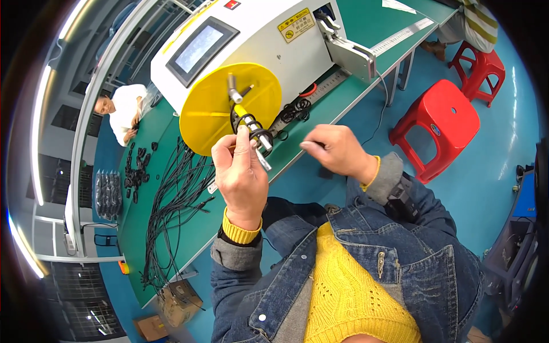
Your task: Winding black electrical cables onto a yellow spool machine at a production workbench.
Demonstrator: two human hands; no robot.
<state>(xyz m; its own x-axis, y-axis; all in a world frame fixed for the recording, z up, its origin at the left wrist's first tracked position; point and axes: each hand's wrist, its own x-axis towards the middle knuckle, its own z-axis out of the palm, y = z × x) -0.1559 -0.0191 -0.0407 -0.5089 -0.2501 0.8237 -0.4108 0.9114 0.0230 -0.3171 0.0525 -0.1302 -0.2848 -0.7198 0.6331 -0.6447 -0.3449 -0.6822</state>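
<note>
A white winding machine (269, 51) with a yellow disc (200, 117) stands on the green table. From the disc's middle a metal and yellow spindle (247, 118) sticks out toward me, with black cable (264, 130) looped around it. My left hand (241, 174) is closed at the spindle, its thumb and fingertips pinching the cable. To the right, apart from the spindle, my right hand (340, 151) has its fingers curled in. Whatever lies between those fingertips is hidden and slightly blurred.
Loose black cables (171, 200) spread over the green table (136, 257). A coil of black cable (294, 111) lies by a metal ruler (331, 86). Red stools (443, 123) stand at right. Another person (128, 108) works at the far left; someone in stripes (480, 26) is far right.
</note>
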